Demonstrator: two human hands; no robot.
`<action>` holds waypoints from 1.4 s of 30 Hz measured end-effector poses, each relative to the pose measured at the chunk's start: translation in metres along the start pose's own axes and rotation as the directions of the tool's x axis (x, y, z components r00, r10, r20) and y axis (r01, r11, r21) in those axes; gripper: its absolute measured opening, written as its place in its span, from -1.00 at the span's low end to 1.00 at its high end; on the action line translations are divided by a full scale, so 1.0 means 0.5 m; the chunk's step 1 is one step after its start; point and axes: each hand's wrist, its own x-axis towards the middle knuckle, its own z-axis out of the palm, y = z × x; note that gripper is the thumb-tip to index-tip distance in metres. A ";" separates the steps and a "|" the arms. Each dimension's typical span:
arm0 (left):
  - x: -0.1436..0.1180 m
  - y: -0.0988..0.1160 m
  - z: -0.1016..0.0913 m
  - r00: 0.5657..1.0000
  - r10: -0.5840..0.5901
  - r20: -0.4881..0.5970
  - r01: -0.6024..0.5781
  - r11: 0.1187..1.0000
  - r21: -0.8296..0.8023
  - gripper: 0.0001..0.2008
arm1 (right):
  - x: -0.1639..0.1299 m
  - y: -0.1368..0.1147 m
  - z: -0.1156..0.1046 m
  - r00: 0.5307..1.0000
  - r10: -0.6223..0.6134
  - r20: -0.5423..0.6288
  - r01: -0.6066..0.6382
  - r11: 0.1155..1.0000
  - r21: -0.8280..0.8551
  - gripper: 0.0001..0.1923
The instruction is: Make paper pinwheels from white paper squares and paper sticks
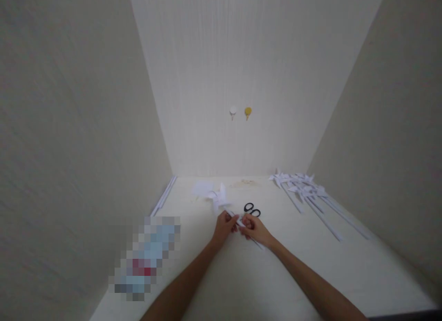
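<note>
A white paper pinwheel lies tilted over the middle of the table, its folded blades pointing away from me. Its rolled paper stick slants down to the right, through both hands. My left hand pinches the stick just below the blades. Close beside it, my right hand grips the same stick lower down, and the stick's end sticks out beneath. Black-handled scissors lie just beyond my right hand, their blades hidden behind it.
Several finished paper pinwheels lie in a pile at the back right. Rolled paper sticks rest along the left edge. A sheet of white paper lies at the back. Pixelation covers an item at left. Two hooks hang on the back wall.
</note>
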 end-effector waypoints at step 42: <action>-0.014 0.017 -0.008 1.000 0.014 0.005 -0.013 0.997 -0.082 -0.92 | -0.140 0.013 -0.334 0.761 -0.043 -0.647 -0.570 0.432 -0.699 -0.79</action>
